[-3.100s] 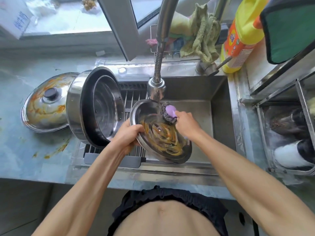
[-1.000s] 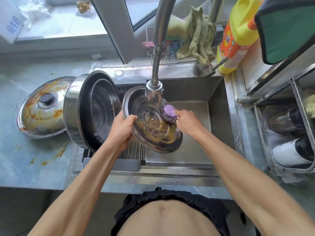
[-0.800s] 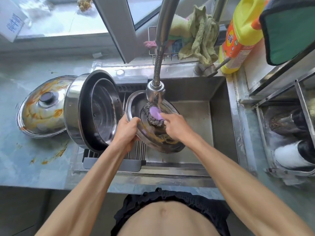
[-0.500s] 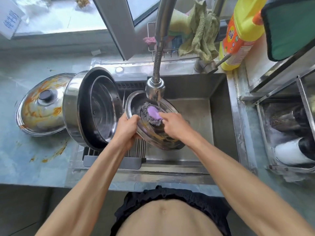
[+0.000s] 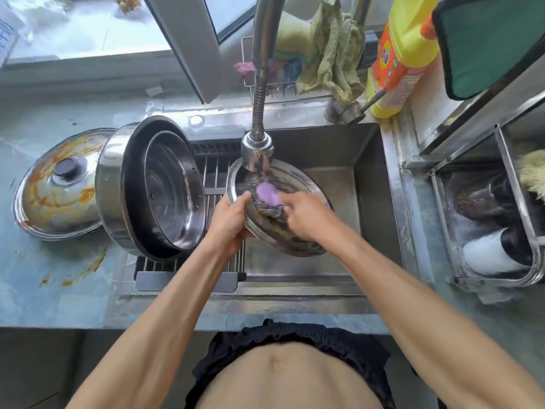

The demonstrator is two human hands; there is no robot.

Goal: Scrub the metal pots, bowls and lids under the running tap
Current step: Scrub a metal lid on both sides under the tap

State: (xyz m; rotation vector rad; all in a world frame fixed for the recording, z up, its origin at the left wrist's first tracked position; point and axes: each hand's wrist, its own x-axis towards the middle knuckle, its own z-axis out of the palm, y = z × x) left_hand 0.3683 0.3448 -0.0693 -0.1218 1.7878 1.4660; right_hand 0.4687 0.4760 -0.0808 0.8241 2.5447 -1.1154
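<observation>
Mid-scrub: left hand (image 5: 228, 219) grips the greasy lid's (image 5: 298, 242) rim under the tap (image 5: 257, 153), right hand (image 5: 303, 215) pinches the steel scourer (image 5: 267, 199) (purple-handled), which next needs working toward the lid's soiled near edge.

Left hand (image 5: 228, 219) grips left rim of tilted steel lid (image 5: 298, 236) over sink (image 5: 368, 184). Right hand (image 5: 306, 215) presses purple-handled wire scourer (image 5: 267, 197) against lid's inner face, just below tap head (image 5: 257, 153). Orange residue on lid's lower part. Large pot (image 5: 118, 187) lies on its side on drain rack (image 5: 218, 184), smaller bowl (image 5: 174, 190) nested inside. Stained lid (image 5: 59, 187) on counter (image 5: 44, 290) at left. Yellow detergent bottle (image 5: 398, 54) behind sink.
</observation>
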